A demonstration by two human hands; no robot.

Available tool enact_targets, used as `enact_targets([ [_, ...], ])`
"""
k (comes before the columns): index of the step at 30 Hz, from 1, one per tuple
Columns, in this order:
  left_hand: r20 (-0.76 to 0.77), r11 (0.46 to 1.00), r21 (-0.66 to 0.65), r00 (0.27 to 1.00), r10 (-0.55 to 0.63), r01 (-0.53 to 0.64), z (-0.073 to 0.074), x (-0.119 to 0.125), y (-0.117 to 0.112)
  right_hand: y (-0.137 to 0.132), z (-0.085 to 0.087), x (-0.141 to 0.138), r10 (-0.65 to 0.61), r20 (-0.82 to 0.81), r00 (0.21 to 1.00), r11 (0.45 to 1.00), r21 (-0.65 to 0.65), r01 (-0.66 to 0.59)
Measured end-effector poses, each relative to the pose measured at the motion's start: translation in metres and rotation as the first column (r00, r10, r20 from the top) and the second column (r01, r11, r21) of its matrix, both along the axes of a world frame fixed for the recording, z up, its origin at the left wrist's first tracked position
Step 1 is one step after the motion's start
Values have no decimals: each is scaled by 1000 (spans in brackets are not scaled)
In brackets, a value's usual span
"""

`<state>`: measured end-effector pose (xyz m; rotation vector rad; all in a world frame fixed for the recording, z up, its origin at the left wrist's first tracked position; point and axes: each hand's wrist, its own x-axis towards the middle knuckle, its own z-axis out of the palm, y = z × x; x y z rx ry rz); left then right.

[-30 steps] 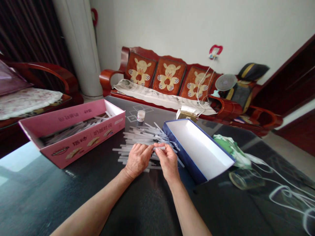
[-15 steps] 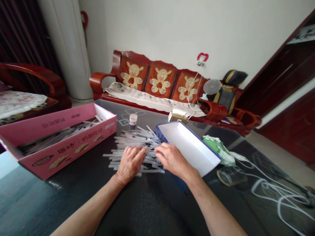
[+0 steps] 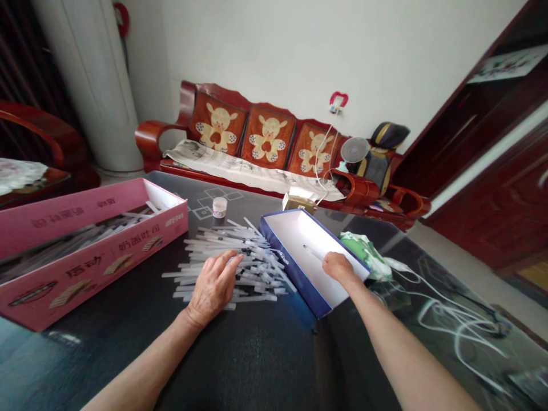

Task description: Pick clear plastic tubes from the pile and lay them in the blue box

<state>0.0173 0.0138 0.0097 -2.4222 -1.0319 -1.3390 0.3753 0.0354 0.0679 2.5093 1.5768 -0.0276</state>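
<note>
My right hand [image 3: 338, 266] is closed over the inside of a blue box [image 3: 295, 265] with a white interior. A slim pale pen [image 3: 314, 251] with a dark tip sticks out to the left of its fingers. My left hand [image 3: 216, 285] lies palm down at the near side of a loose pile of whitish pens [image 3: 257, 262], its fingers stretched over them. Whether its fingertips touch any pen is hidden. Several pens at the pile's right edge lie close against the box's outer wall.
A long pink carton [image 3: 124, 245] holding more pale sticks stands at left on the dark table [image 3: 257, 359]. Behind the pile is a small white cup [image 3: 220, 207]. A small carton [image 3: 298, 202], a green-white packet [image 3: 367, 256] and white cables [image 3: 454, 325] lie around the box.
My right hand has moved from the pile rightward into the blue box, with a pen in its fingers. My left hand has stayed by the pile. The whole view has shifted slightly.
</note>
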Motion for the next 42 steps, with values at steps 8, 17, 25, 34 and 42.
enact_targets([
  [8, 3, 1000, -6, 1000, -7, 7, 1, -1, -1, 0, 9, 14, -59, 67, 996, 992, -111, 66],
  [17, 11, 1000, -25, 1000, 11, -11, -1, -1, -1, -3, 1, 22, -21, 118, 993, 997, -73, 29],
  [25, 29, 1000, -9, 999, 19, -18, -2, -1, 1, -2, -4, 26, 64, 81, 995, 998, -34, -61],
  [34, 42, 1000, 8, 999, 26, -26, -1, -1, 1, 0, 17, 17, 55, 4, 998, 996, 68, -55],
  [42, 34, 999, 0, 998, 46, -46, -2, -1, 1, -36, 28, -94, 630, -198, 751, 663, 640, -387],
])
